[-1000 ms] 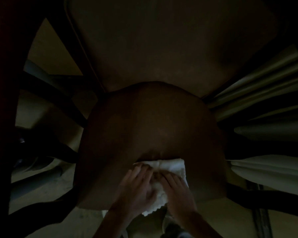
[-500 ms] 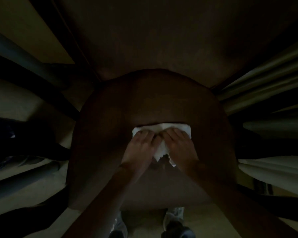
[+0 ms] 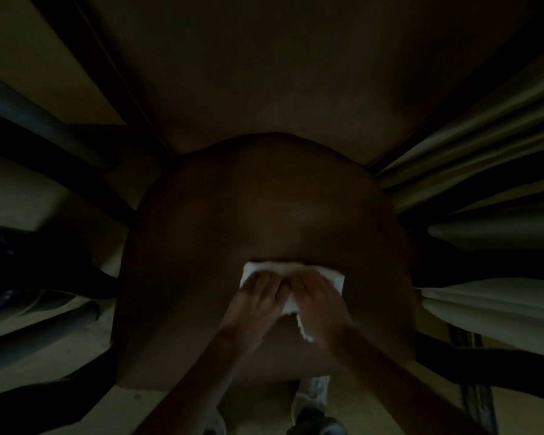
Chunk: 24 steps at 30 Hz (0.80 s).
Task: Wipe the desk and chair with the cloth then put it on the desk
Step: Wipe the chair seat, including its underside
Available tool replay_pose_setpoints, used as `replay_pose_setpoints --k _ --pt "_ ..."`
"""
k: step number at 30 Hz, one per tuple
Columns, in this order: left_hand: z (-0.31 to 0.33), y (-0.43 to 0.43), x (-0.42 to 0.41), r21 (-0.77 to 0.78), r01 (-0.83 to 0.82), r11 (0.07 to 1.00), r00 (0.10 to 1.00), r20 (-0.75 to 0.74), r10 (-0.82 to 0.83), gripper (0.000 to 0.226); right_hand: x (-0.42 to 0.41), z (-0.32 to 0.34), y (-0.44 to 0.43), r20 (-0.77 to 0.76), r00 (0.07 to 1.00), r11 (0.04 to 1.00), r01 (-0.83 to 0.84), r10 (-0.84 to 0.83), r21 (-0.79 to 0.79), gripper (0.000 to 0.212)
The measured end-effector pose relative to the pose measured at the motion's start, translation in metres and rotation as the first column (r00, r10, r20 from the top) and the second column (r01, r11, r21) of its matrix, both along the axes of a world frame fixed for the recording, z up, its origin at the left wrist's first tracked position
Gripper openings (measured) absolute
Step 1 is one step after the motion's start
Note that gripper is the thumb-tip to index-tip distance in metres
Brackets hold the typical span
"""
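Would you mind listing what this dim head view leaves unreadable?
- Cloth: its middle is hidden under the left hand and right hand.
- Chair: surface dirt lost in darkness.
- Shoes: partly hidden by the seat edge and forearms.
- Dark shapes at left: unidentifiable.

1. There is a single view, from a wide-angle camera worn on the person's head.
2. It faces forward and steeply down, almost straight over the chair seat [image 3: 264, 215], which fills the middle of the frame.
3. The worktop [image 3: 296, 73] lies beyond the seat, across the top of the frame.
4. Both forearms enter from the bottom edge; the left hand [image 3: 258, 296] and right hand [image 3: 318, 296] sit close below the lens.
5. The wide lens bends the frame's edges; the scene is dim.
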<state>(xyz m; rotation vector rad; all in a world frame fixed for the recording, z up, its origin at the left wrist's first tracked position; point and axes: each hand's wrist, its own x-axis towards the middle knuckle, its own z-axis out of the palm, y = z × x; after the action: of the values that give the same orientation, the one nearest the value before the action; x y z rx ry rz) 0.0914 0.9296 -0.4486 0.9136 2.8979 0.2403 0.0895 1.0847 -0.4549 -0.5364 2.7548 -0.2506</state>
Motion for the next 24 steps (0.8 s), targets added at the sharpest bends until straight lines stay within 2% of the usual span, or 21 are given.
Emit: replay_pose_setpoints --k 2,5,8,11,14,16,18,19,20,21,24 --pt "0.001 0.006 -0.028 -0.015 -0.043 0.999 0.999 0.000 0.043 0.025 -0.031 -0.003 0.001 -0.041 0.999 1.000 -0.009 0.009 -0.002 0.074" --pt "-0.002 0.007 -0.040 -0.029 -0.149 0.988 0.986 0.069 0.150 0.050 -0.053 0.000 -0.001 -0.018 0.999 0.998 -0.048 0.049 0.039 0.077" --pt "-0.007 0.010 -0.029 0.045 -0.258 0.965 0.964 0.083 0.254 0.044 -0.042 -0.001 -0.007 -0.043 0.998 0.999 0.044 -0.043 0.012 0.073" --pt "-0.009 0.007 0.034 0.052 -0.155 0.987 0.977 0.157 0.145 0.034 0.026 0.003 -0.012 -0.025 0.998 0.996 0.052 -0.054 -0.076 0.066" --pt "-0.006 -0.007 0.088 0.063 0.018 0.998 0.957 0.288 -0.036 0.041 0.078 0.018 -0.013 0.166 0.986 0.993 0.033 -0.015 -0.109 0.059" --pt "-0.012 -0.011 0.071 0.073 0.080 0.994 0.978 0.189 -0.092 0.032 0.061 0.015 -0.009 0.155 0.988 0.994 0.013 0.005 -0.113 0.063" --pt "-0.018 -0.006 0.024 0.053 0.056 0.997 0.997 0.045 -0.059 0.037 0.015 0.007 -0.008 0.045 0.999 0.998 -0.011 0.013 -0.057 0.076" --pt "-0.017 -0.004 -0.001 0.055 0.007 0.998 1.000 -0.021 -0.006 0.037 -0.011 0.004 -0.009 0.010 1.000 0.999 -0.008 0.009 -0.040 0.077" --pt "-0.017 -0.002 -0.023 0.048 -0.042 0.998 0.999 -0.032 0.044 0.030 -0.035 0.003 -0.012 0.002 1.000 1.000 -0.013 0.013 -0.027 0.074" --pt "-0.017 -0.001 -0.039 0.034 -0.095 0.995 0.995 0.024 0.095 0.028 -0.052 0.003 -0.016 0.031 0.999 1.000 -0.014 0.015 -0.012 0.070" --pt "-0.025 0.001 -0.035 0.086 -0.209 0.974 0.977 0.058 0.205 0.038 -0.053 -0.002 -0.026 -0.019 0.999 0.999 0.052 -0.051 0.009 0.062"
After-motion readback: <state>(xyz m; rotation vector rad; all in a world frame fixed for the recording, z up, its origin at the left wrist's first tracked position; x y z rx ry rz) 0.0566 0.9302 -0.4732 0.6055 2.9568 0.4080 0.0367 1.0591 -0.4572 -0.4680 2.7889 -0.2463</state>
